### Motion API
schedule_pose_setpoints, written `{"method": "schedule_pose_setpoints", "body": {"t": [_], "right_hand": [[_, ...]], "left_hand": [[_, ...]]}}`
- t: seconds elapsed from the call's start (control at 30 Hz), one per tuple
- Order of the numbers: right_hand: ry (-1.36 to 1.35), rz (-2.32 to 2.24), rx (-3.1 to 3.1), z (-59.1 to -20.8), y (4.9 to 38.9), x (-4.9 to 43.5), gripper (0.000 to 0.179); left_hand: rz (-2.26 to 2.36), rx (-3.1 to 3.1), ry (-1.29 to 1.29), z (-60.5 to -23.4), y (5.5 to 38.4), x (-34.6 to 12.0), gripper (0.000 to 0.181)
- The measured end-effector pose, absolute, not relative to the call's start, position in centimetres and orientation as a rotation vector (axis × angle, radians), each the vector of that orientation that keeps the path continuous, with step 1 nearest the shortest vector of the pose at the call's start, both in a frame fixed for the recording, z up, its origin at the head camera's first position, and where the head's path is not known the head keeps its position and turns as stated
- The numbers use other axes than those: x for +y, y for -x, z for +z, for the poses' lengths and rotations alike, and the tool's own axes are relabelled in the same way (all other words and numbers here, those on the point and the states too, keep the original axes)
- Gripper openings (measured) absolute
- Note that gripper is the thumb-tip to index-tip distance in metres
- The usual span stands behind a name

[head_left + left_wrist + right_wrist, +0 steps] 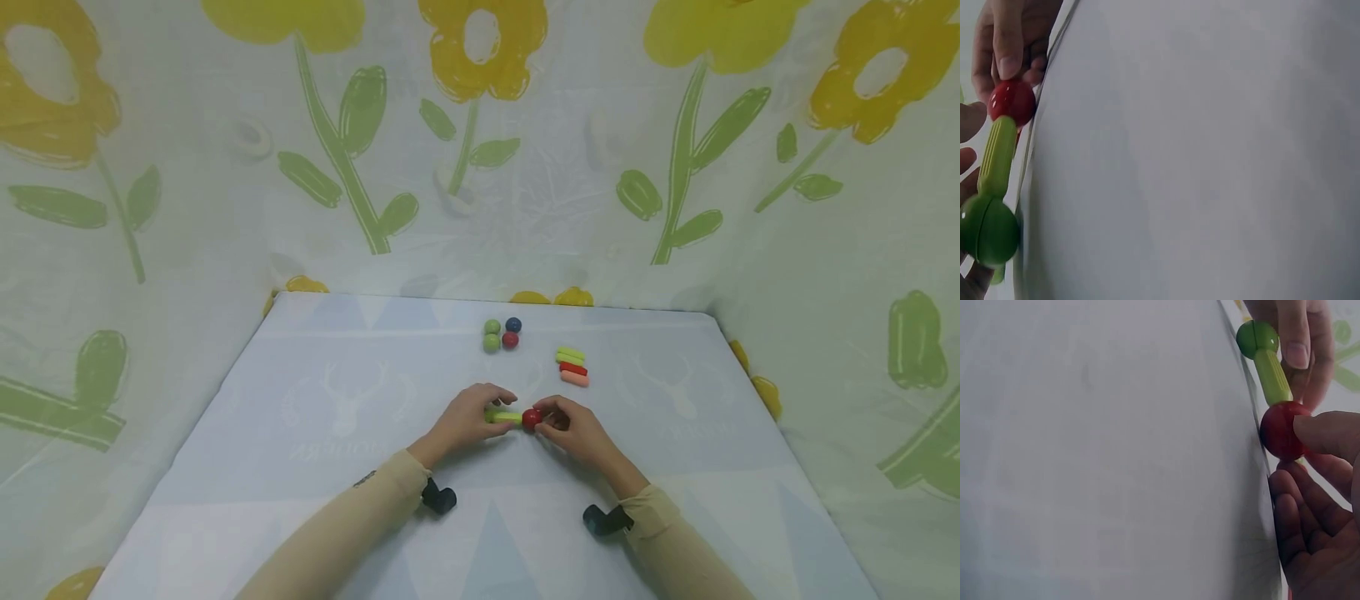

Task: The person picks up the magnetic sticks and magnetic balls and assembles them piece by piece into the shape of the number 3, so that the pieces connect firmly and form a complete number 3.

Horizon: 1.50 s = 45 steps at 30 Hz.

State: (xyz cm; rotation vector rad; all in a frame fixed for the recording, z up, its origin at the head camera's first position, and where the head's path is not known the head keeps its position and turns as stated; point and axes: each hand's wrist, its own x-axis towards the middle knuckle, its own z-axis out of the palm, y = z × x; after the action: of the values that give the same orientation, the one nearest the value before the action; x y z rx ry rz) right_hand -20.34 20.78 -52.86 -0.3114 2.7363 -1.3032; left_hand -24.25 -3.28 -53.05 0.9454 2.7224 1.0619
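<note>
A yellow-green grooved stick (508, 417) joins a green ball (990, 230) at one end and meets a glossy red ball (532, 419) at the other. My left hand (472, 414) holds the piece at its green-ball end, with fingers about the ball and stick. From the other side, my right hand (576, 429) pinches the red ball between thumb and fingers. Both wrist views show the piece, with the red ball (1284, 430) against the stick's end; whether it is fully pushed on I cannot tell.
Beyond the hands lie two light green balls (491, 342), a blue ball (513, 325) and another red ball (510, 340). To their right are yellow-green sticks (571, 354), a red stick (573, 368) and a pink stick (574, 378). Flowered cloth (555, 192) surrounds the table (300, 467).
</note>
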Motion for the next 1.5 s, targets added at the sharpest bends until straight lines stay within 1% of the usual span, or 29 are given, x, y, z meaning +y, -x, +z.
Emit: {"method": "schedule_pose_setpoints", "body": {"t": [0.23, 0.43, 0.93, 1.1, 1.5], "right_hand": [[0.353, -1.328, 2.73, -53.1, 20.5, 21.0, 0.028], [0.39, -1.354, 2.721, -53.1, 20.5, 21.1, 0.026], [0.374, -1.34, 2.721, -52.8, 20.5, 21.1, 0.028], [0.306, -1.31, 2.738, -52.5, 20.9, 21.6, 0.026], [0.115, -1.215, 2.84, -51.8, 23.5, 24.2, 0.029]], "left_hand": [[1.007, 2.758, -0.989, -53.1, 24.1, -1.8, 0.035], [1.035, 2.759, -0.941, -53.4, 23.9, -1.1, 0.033], [1.037, 2.79, -0.935, -53.4, 23.8, -0.9, 0.025], [1.046, 2.786, -0.939, -53.4, 23.7, -0.8, 0.025], [1.065, 2.775, -0.942, -53.5, 23.8, -0.9, 0.023]]}}
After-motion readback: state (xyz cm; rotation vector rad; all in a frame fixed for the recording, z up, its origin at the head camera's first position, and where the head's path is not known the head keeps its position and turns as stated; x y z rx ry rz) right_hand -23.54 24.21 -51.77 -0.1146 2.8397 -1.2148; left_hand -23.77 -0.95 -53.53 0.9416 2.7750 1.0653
